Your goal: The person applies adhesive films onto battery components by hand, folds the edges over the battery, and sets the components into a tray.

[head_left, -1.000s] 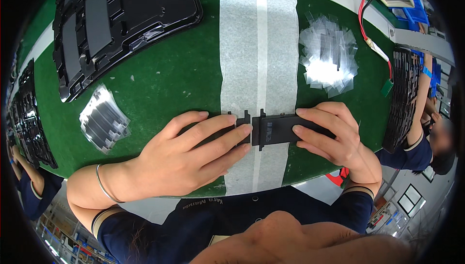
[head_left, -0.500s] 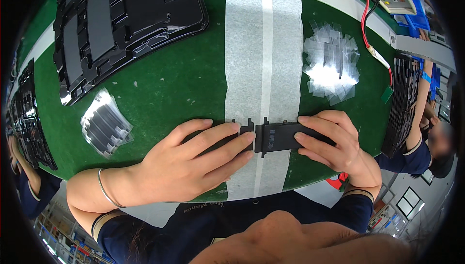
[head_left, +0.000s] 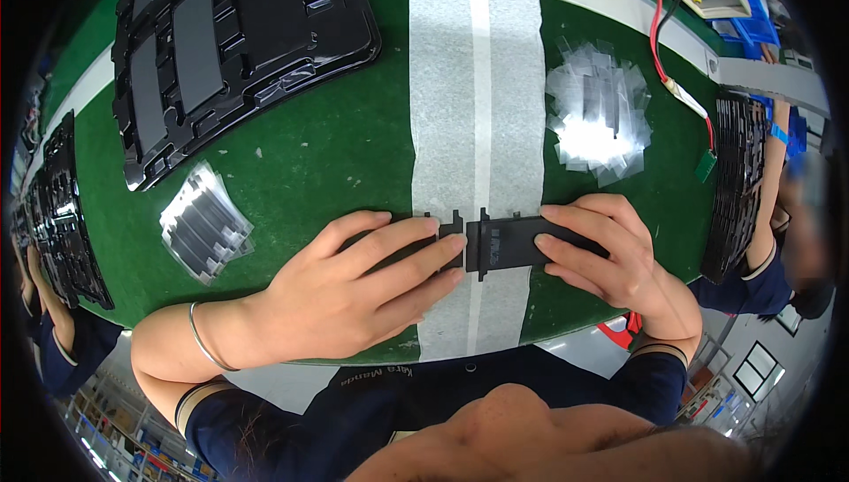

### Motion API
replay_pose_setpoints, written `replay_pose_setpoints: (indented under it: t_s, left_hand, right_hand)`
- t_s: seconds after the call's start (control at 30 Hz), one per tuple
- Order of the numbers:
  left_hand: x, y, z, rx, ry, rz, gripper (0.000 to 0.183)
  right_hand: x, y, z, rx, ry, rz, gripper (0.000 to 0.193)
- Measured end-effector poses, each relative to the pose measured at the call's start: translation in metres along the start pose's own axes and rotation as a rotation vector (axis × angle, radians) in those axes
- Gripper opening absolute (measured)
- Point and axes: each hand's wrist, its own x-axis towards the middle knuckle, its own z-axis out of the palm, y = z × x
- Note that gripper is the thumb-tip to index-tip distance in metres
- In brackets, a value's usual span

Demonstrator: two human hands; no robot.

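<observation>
Upper left of the frame: black moulded tray (head_left: 274, 49) with flat grey rectangles (head_left: 198, 49) in its recesses. Far right: stack of black trays (head_left: 734, 186). Near centre, end to end across the white strip (head_left: 478, 110): left black block (head_left: 451, 227), under the closed fingers of the left hand (head_left: 340, 301), and right black block (head_left: 511, 244), gripped by the right hand (head_left: 619, 256), bearing pale print (head_left: 495, 248) too small to read.

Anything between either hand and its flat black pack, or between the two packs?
Nothing visible: the left hand touches the left pack, the right hand the right pack. Only a narrow gap separates the packs.
</observation>
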Motion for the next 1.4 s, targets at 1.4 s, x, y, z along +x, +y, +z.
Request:
replay_pose_setpoints:
  t_s: [1.4]
  left_hand:
    - [0.067, 0.007, 0.014, -1.188, 0.612, -0.238, 0.021]
  right_hand:
    - [0.034, -0.016, 0.032, 1.180, 0.413, 0.322, 0.021]
